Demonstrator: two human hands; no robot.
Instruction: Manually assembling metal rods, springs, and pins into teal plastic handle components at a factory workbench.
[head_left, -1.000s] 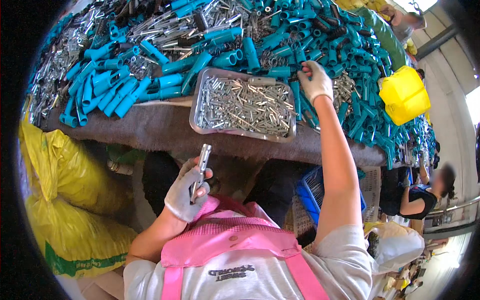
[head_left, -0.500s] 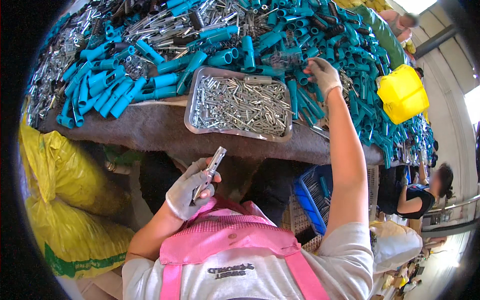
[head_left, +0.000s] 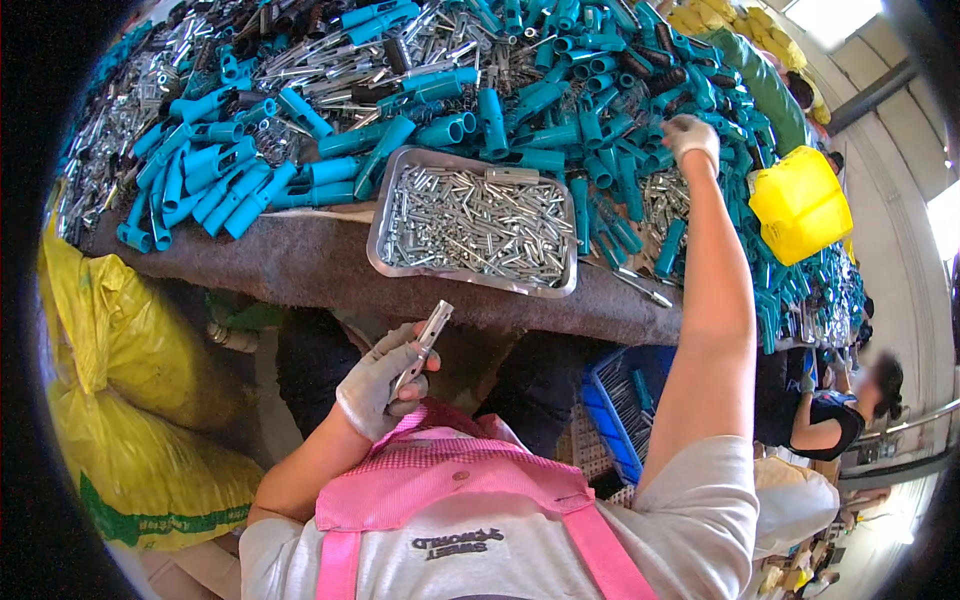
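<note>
My left hand (head_left: 384,384), in a pale glove, is wrapped round a slotted metal tube (head_left: 431,335) and holds it tilted in front of the pink apron. Out over the right side of the heap, my right hand (head_left: 692,138), also gloved, is at the teal plastic tubes (head_left: 625,185); its fingertips are too small and blurred to show whether they grip anything. Between the hands, at the table's front, a clear plastic tray (head_left: 374,250) holds many short metal pins (head_left: 480,225). One more metal tube (head_left: 512,176) lies on the pins at the tray's far edge.
Loose metal parts (head_left: 345,88) are heaped on the brown-covered table (head_left: 290,255). A yellow container (head_left: 800,205) sits on the right of the heap. Yellow sacks (head_left: 130,420) stand at left; a blue crate (head_left: 612,415) is below the table. Another person (head_left: 835,410) is at far right.
My right hand has moved right and slightly down across the heap. My left hand still holds the metal tube, almost in the same place. The view has shifted slightly.
</note>
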